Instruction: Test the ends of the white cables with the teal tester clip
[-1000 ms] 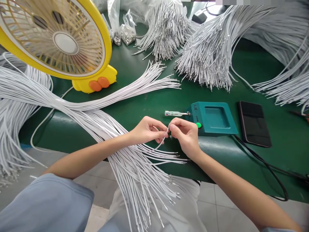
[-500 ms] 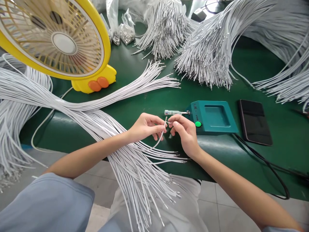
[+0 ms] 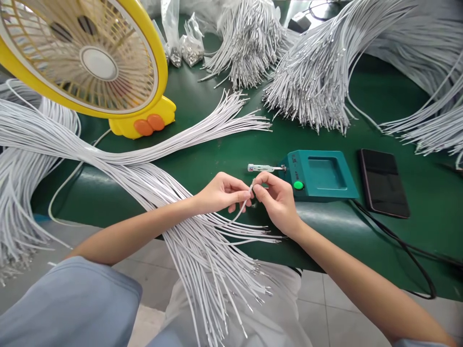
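A single white cable [image 3: 238, 212] stands up out of the bundle, its end held between my hands. My left hand [image 3: 224, 193] is closed, pinching the cable just below its tip. With thumb and forefinger my right hand [image 3: 278, 196] pinches the very end of the same cable; any small part there is too small to make out. Under my left forearm runs a bundle of white cables [image 3: 202, 241], the ends hanging over the table edge onto my lap. Just beyond my right hand a small clear-handled screwdriver [image 3: 258, 167] points at a teal box [image 3: 347, 176] with a green button.
A dark phone [image 3: 384, 183] lies right of the box, near black cords [image 3: 394, 236]. At the left stands a yellow fan [image 3: 162, 113]. Bags of small metal parts [image 3: 191, 46] and thick cable bundles [image 3: 311, 82] fill the back of the green table [image 3: 220, 149].
My right fingers have moved up and left onto the cable's end, which stood free before. My left hand keeps its pinch, and the view has shifted slightly.
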Demonstrator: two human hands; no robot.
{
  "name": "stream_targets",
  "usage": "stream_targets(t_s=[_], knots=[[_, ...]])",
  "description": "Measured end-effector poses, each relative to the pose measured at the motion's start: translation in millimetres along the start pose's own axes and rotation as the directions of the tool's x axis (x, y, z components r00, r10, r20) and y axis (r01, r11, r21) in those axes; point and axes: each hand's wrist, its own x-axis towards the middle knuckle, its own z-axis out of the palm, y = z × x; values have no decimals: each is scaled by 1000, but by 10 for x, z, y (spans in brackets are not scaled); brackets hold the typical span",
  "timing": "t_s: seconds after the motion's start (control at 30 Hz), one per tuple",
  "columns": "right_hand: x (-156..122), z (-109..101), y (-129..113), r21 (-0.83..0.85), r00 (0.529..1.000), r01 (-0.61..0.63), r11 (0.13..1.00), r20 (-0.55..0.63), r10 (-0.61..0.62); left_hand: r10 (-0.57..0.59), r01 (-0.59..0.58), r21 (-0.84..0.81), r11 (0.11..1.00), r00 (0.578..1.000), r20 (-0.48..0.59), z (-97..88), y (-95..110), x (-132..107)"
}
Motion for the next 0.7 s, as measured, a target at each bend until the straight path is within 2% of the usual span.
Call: stream_targets(t_s=[0.13,0.27,0.37,0.57,0.7], knots=[[-20,21,34,-133,989,63,989,-125,-80,16,-16,17,1000,999,-33,-16,-27,5],[-31,32,48,-148,971,108,983,-198,-136,25,-23,28,999,997,-80,-25,-9,14],[-30,34,33,-127,976,100,987,-179,-122,27,-22,47,999,994,-107,-20,2,20],[-18,28,-3,-82,994,8,997,-105,-17,-6,19,87,996,990,-141,6,-1,17],[-8,28,-45,-76,993,-11,997,-114,2,52,-30,135,990,984,-167,5,-45,5]])
